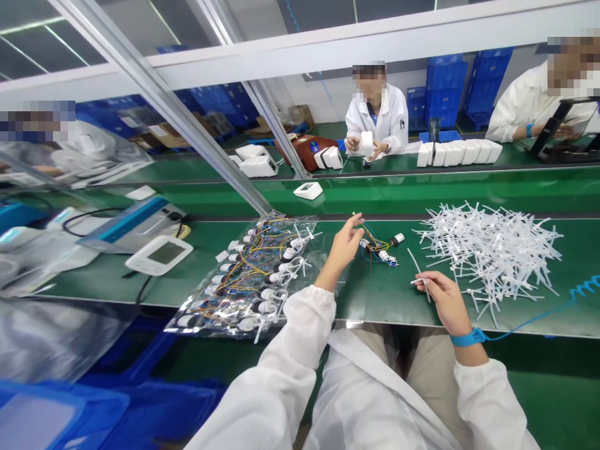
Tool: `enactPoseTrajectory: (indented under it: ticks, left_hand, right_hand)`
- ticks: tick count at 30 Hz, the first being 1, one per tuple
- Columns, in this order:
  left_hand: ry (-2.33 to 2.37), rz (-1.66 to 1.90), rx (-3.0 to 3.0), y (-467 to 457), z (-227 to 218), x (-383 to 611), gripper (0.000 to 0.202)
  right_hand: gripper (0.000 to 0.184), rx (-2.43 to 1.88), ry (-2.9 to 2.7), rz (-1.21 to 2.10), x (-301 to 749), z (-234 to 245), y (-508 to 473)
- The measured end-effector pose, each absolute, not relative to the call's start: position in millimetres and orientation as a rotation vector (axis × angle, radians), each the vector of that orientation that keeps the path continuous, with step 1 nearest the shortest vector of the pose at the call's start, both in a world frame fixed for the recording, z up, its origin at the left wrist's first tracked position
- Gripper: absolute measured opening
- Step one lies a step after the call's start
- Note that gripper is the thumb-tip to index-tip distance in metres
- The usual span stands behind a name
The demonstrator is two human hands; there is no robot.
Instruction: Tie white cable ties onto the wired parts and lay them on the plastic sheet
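My left hand [345, 242] is closed at the far side of a small wired assembly, its fingers on the coloured wires [374, 237]. Those wires run to small black-and-white cylindrical parts [385, 255] lying on the green bench. In my right hand [444, 299], thumb and fingers pinch a thin white cross-shaped plastic tube piece [419, 265] just above the bench. A big pile of similar white tube pieces [490, 250] lies to the right of that hand. Left of my left forearm, rows of wired cylinders [267, 292], several with white tube pieces on them, rest on a clear plastic sheet [210, 319].
A blue wrist strap [469, 337] with a coiled cord [544, 317] is on my right wrist. White display units [160, 255] stand at left. A metal post [187, 119] rises beyond the bench. Co-workers [377, 119] sit opposite. Blue bins [56, 412] are low at left.
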State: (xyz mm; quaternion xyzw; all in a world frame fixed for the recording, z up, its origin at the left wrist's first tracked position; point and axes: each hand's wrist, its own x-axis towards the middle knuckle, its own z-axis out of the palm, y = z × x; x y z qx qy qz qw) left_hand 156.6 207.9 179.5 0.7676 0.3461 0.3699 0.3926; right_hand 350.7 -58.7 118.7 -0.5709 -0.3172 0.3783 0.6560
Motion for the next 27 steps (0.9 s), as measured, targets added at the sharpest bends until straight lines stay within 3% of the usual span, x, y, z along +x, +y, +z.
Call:
enactPoseTrajectory:
  ticks: [5,10,15,27]
  left_hand:
    - [0.811,0.947,2.082,193,135,142,0.068]
    - [0.806,0.856,2.422,188,118,135,0.041]
    - [0.836,0.902,2.379,191,118,135,0.021]
    - [0.836,1.082,2.005,154,136,124,0.012]
  right_hand:
    - [0.033,-1.303,-0.689,0.861,350,122,-59]
    - [0.033,-1.321,-0.676,0.848,350,123,-58]
    - [0.031,-1.328,-0.676,0.827,351,124,-58]
    - [0.032,-1.327,-0.667,0.811,350,128,-57]
